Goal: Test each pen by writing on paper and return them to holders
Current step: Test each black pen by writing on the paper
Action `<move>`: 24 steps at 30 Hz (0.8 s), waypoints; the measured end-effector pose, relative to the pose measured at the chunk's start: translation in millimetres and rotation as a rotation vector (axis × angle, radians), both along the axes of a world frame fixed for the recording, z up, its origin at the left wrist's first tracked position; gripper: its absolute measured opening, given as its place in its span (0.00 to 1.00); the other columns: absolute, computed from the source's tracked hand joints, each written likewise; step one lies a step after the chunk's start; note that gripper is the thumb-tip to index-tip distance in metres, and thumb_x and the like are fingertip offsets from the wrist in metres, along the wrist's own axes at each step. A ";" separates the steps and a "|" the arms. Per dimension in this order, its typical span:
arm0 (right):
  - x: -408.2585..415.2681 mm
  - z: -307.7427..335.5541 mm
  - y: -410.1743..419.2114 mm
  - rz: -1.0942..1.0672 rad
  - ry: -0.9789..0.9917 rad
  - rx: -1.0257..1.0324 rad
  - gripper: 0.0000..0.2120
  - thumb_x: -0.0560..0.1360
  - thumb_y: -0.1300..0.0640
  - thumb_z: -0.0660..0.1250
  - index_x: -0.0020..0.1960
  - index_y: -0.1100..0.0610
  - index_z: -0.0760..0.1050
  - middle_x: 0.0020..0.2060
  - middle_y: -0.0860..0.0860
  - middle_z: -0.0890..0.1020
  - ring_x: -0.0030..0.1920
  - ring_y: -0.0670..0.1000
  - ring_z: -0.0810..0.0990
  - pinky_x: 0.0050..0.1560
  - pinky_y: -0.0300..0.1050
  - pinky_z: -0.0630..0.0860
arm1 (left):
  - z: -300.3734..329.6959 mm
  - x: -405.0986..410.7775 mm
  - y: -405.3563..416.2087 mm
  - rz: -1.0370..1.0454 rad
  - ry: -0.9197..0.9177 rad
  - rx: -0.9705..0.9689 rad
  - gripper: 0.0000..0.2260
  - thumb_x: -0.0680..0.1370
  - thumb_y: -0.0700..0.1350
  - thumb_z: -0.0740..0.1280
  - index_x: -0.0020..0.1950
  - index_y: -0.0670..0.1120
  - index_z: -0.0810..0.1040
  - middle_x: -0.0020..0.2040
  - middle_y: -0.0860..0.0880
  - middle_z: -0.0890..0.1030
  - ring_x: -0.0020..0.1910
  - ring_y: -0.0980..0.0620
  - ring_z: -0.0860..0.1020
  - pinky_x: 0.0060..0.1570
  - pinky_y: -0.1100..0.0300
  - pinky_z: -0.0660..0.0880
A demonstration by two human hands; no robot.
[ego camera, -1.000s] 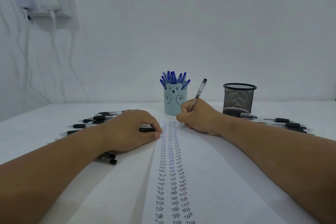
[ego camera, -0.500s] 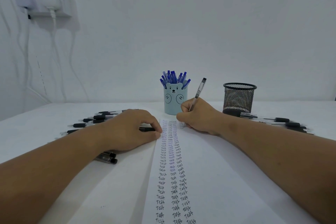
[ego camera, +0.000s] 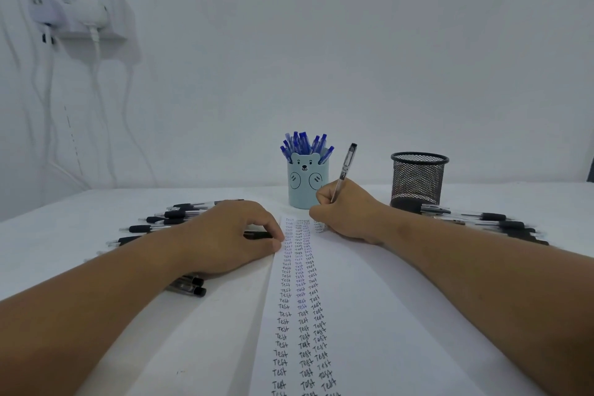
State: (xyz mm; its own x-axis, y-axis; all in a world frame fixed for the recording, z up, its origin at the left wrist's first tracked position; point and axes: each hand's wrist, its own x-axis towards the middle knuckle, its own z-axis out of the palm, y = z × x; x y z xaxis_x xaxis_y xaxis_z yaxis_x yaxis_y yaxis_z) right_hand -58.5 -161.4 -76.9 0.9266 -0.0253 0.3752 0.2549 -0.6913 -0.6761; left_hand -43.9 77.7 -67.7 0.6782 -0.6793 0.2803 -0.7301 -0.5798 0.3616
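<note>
**White paper, black pen at the top of the fourth column**

White paper (ego camera: 369, 315) runs down the middle of the table (ego camera: 48, 235), and the right hand (ego camera: 345, 210) sits at its far end, about twelve o'clock from the viewer, fingers curled tight around a clear black-tipped pen (ego camera: 344, 170). The pen tilts up and to the right, cap end high; its tip is buried behind the knuckles, so contact with the sheet cannot be confirmed. Columns of "Test" (ego camera: 300, 315) fill the strip between both arms.

Over at ten o'clock, the left hand (ego camera: 225, 235) rests on the paper's left edge, fingers curled loosely over a dark pen (ego camera: 257, 235), most of it hidden under the palm. Whether it truly grips that pen is hard to say.

Behind the writing hand, the pale blue bear holder (ego camera: 307, 182) stands packed with blue pens (ego camera: 305, 145). At one o'clock, the black mesh holder (ego camera: 418, 178); its contents cannot be made out through the mesh. Black pens fan out on the left (ego camera: 160, 222), partly covered by the forearm, and another row lies on the right (ego camera: 495, 222), blurred at the far end. Two more pens (ego camera: 189, 286) peek from under the left wrist. At ten o'clock high, a wall socket (ego camera: 80, 13) with cables hanging.
</note>
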 end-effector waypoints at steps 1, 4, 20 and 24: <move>1.0 -0.4 -0.4 -0.007 0.002 0.023 0.15 0.72 0.63 0.68 0.31 0.57 0.64 0.26 0.51 0.63 0.27 0.46 0.60 0.29 0.40 0.58 | 0.2 0.0 -0.1 -0.002 0.000 -0.003 0.03 0.78 0.53 0.71 0.50 0.59 0.84 0.51 0.65 0.81 0.56 0.69 0.75 0.61 0.69 0.67; 2.0 -1.1 -0.4 -0.038 0.024 0.264 0.15 0.76 0.55 0.67 0.32 0.56 0.68 0.24 0.51 0.69 0.24 0.48 0.66 0.28 0.39 0.63 | 0.7 -0.4 1.7 -0.012 -0.008 -0.007 0.03 0.78 0.53 0.70 0.49 0.58 0.84 0.50 0.65 0.81 0.55 0.68 0.76 0.61 0.68 0.68; -10.7 13.4 -2.5 -0.077 -0.297 0.151 0.17 0.86 0.48 0.53 0.50 0.59 0.72 0.24 0.36 0.74 0.25 0.43 0.67 0.29 0.40 0.65 | 2.3 -2.2 2.1 -0.039 -0.037 0.021 0.02 0.78 0.53 0.70 0.48 0.58 0.83 0.49 0.66 0.81 0.55 0.66 0.77 0.63 0.64 0.71; -12.3 12.9 -3.9 -0.022 -0.345 0.150 0.17 0.86 0.49 0.53 0.46 0.61 0.68 0.22 0.40 0.68 0.27 0.46 0.61 0.30 0.43 0.61 | 1.9 -2.6 2.1 -0.033 -0.033 0.013 0.02 0.78 0.53 0.71 0.49 0.58 0.83 0.50 0.65 0.81 0.56 0.68 0.76 0.62 0.67 0.70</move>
